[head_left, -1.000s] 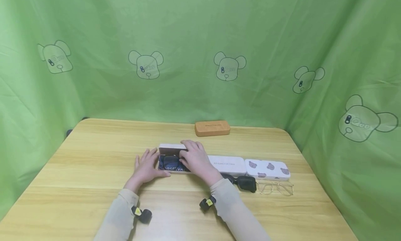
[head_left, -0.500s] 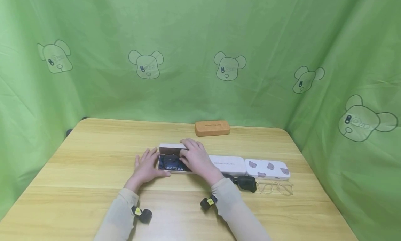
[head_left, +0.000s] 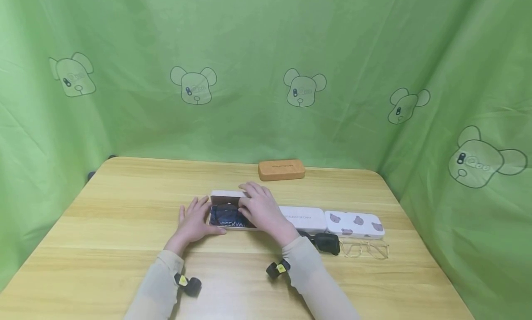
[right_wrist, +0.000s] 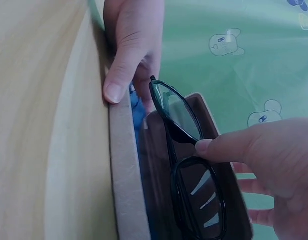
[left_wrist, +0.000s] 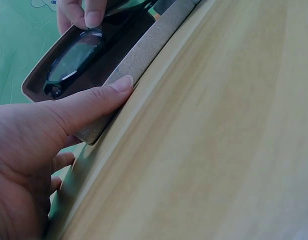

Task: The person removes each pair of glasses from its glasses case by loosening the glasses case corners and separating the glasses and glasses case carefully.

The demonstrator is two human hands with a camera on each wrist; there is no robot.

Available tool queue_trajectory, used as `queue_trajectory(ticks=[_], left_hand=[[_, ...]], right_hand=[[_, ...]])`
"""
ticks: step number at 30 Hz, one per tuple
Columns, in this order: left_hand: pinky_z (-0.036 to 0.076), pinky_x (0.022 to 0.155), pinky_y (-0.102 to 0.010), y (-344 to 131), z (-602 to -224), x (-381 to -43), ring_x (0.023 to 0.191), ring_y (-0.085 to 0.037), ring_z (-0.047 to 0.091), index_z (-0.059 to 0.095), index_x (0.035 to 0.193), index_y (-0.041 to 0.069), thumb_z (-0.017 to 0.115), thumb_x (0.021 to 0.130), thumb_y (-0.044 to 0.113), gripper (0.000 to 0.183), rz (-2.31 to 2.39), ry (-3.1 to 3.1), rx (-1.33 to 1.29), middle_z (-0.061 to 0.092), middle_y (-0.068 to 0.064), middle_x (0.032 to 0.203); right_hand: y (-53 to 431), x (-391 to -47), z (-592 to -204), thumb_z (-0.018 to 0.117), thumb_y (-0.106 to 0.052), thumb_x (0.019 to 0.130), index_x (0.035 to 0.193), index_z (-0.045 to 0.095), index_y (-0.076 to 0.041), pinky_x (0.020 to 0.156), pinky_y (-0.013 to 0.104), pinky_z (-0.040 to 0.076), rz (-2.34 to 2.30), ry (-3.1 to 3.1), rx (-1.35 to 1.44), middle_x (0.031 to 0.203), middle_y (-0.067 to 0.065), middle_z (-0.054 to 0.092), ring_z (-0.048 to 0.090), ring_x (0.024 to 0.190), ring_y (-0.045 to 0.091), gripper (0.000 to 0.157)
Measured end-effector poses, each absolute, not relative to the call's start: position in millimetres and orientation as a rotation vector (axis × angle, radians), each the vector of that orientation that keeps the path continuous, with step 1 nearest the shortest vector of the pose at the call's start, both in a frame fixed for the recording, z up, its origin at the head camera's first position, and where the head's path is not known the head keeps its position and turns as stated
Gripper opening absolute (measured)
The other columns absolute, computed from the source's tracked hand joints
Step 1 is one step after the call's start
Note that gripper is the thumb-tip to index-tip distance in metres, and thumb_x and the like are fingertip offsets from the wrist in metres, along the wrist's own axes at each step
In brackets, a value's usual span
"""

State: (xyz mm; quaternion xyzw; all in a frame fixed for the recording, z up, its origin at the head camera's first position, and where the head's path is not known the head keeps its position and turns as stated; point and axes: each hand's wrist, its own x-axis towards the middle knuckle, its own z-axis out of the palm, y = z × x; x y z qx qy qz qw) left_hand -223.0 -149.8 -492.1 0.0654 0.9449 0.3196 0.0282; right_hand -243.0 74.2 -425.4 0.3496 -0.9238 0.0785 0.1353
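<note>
In the head view an eyeglass case point(head_left: 230, 194) lies with its lid raised at the middle of the table. Dark lining with white lettering shows inside. My left hand point(head_left: 194, 222) holds the case's left end, its thumb along the front wall and its fingers round the end. My right hand point(head_left: 263, 213) pinches black-framed eyeglasses point(right_wrist: 176, 112) near the bridge, in front of the dark inside of the lid. The right wrist view shows its thumb point(right_wrist: 219, 148) on the frame, with other fingers behind the lid. How far the eyeglasses rest in the case is partly hidden.
To the right a closed white case point(head_left: 305, 217) and a bear-print case point(head_left: 356, 224) stand in line. Black sunglasses point(head_left: 326, 243) and thin gold-framed glasses point(head_left: 367, 250) lie before them. An orange-brown case point(head_left: 281, 170) sits near the far table edge, by the green curtain point(head_left: 249, 130).
The eyeglasses inside the case have shifted slightly. My right hand and forearm have moved a little to the right, while my left hand stays put.
</note>
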Motion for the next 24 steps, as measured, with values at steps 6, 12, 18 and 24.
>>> queue_trajectory(ticks=[6, 12, 18, 24], left_hand=[[-0.008, 0.115, -0.071, -149, -492, -223, 0.149, -0.044, 0.009, 0.041, 0.147, 0.011, 0.083, 0.061, 0.060, 0.108, 0.996, 2.916, 0.203, 0.025, -0.017, 0.161], [-0.008, 0.115, -0.071, -150, -493, -223, 0.150, -0.044, 0.009, 0.040, 0.148, 0.012, 0.083, 0.062, 0.059, 0.107, 0.995, 2.915, 0.204, 0.025, -0.017, 0.161], [-0.009, 0.115, -0.070, -151, -494, -223, 0.150, -0.044, 0.009, 0.040, 0.148, 0.012, 0.083, 0.062, 0.058, 0.107, 0.998, 2.919, 0.201, 0.025, -0.017, 0.161], [-0.008, 0.115, -0.071, -150, -493, -222, 0.149, -0.045, 0.010, 0.042, 0.146, 0.012, 0.083, 0.061, 0.059, 0.106, 1.003, 2.922, 0.207, 0.026, -0.017, 0.160]], right_hand=[[76, -241, -419, 0.070, -0.029, 0.088, 0.089, 0.072, -0.019, 0.112, 0.052, 0.038, 0.220, -2.666, 1.017, 0.141, 0.007, 0.055, 0.044, 0.136, 0.031, 0.010], [77, -238, -414, 0.070, -0.029, 0.088, 0.090, 0.072, -0.019, 0.112, 0.052, 0.039, 0.227, -2.670, 1.033, 0.141, 0.006, 0.055, 0.044, 0.137, 0.030, 0.011], [77, -234, -409, 0.070, -0.028, 0.088, 0.090, 0.072, -0.019, 0.111, 0.053, 0.039, 0.240, -2.662, 1.056, 0.140, 0.006, 0.056, 0.044, 0.137, 0.031, 0.010], [78, -231, -408, 0.071, -0.029, 0.087, 0.089, 0.072, -0.019, 0.112, 0.053, 0.038, 0.244, -2.654, 1.049, 0.139, 0.005, 0.056, 0.044, 0.136, 0.030, 0.010]])
